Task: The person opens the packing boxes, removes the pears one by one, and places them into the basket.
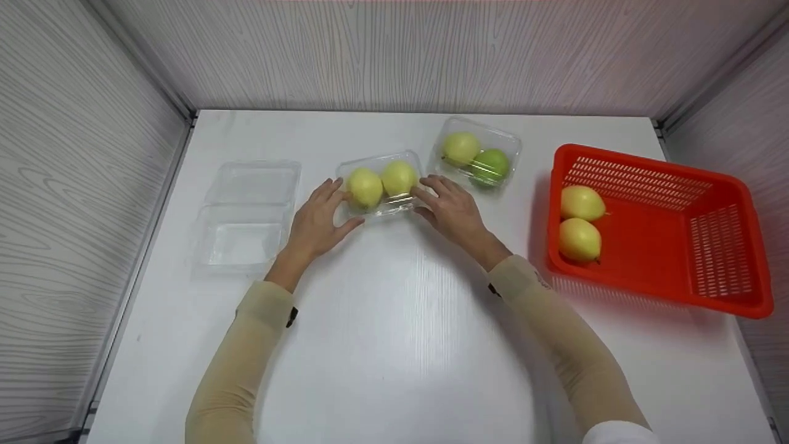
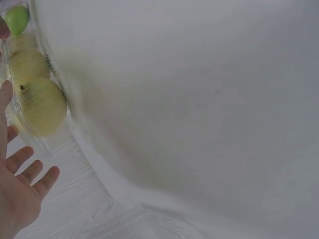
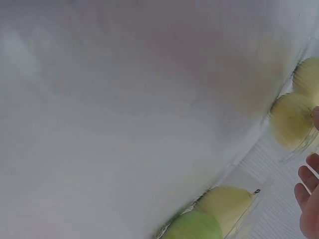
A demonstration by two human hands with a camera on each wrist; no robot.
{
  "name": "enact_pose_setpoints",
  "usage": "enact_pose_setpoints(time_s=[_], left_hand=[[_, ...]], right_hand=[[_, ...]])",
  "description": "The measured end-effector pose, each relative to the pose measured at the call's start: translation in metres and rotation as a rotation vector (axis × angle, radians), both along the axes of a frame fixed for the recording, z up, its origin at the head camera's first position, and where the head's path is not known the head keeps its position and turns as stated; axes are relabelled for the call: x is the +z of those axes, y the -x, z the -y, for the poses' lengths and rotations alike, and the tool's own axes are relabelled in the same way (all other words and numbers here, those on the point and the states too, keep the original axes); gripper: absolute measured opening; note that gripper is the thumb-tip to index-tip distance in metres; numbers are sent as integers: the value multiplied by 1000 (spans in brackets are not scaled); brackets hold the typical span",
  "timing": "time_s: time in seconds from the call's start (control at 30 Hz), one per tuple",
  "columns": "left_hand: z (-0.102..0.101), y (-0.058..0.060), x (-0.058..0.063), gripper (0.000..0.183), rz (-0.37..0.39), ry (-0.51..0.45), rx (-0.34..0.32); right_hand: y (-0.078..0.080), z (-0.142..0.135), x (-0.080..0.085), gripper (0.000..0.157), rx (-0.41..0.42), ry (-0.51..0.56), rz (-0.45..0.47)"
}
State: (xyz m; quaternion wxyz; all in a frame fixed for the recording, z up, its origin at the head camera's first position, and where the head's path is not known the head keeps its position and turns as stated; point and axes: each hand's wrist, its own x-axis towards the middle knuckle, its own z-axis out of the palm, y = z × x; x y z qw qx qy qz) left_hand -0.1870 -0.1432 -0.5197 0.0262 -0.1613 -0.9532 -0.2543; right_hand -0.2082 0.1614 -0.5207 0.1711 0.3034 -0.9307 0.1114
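A clear plastic clamshell box (image 1: 385,206) with two yellow pears (image 1: 365,187) inside lies at the middle of the table and looks closed. At its left end is my left hand (image 1: 315,219), fingers spread and loosely bent, the thumb by the near edge. My right hand (image 1: 455,209) is at the right end, fingertips at the box's corner. Whether they touch it is hard to tell. In the left wrist view, the left hand (image 2: 22,194) shows extended fingers beside the box. Part of the right hand (image 3: 311,199) appears at the edge of the right wrist view.
Behind to the right sits another clear box (image 1: 453,126) with a yellow pear (image 1: 461,148) and a green fruit (image 1: 490,166). An unfolded clear box (image 1: 246,237) lies at left. The red basket (image 1: 647,253) at right holds two yellow pears (image 1: 580,239). Panels surround the table.
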Motion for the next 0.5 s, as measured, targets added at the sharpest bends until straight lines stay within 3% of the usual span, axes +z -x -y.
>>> enact_pose_setpoints(time_s=[0.5], left_hand=[[-4,-20,-2,54,-30,-15,-28]], right_hand=[[-23,-12,-3,35,59,16,-107]])
